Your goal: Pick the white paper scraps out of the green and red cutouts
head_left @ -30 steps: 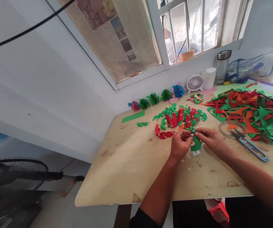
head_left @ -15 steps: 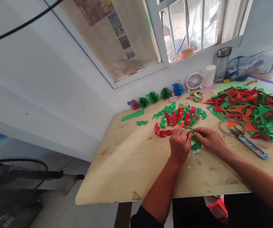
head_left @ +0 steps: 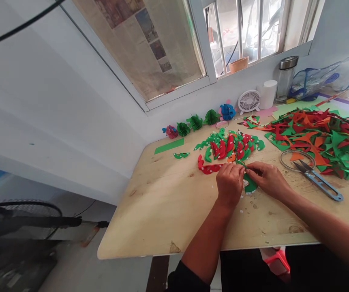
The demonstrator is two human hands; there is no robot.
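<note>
Both hands meet over a green paper cutout (head_left: pixel 251 184) near the middle of the wooden table (head_left: pixel 162 202). My left hand (head_left: pixel 229 180) is closed, its fingertips pinching the paper's left edge. From the other side my right hand (head_left: pixel 265 176) pinches the same piece between thumb and forefinger. My fingers hide part of the cutout. Just beyond the hands lies a group of red and green paper cutouts (head_left: pixel 230 145) with small white tabs. A red cutout (head_left: pixel 207 168) rests beside my left hand. Tiny white paper bits lie on the wood beneath.
To the right are blue thread snips (head_left: pixel 322 183), a roll of tape (head_left: pixel 283 160) and a heap of paper scraps (head_left: pixel 320 138). Along the wall stand folded paper figures (head_left: pixel 195 123), a small white fan (head_left: pixel 249 101) and a glass bottle (head_left: pixel 285 79). A single green cutout (head_left: pixel 181 155) lies further left.
Both hands stay at nearly the same spot, with only slight finger movement on the green cutout. The view has shifted a little.
</note>
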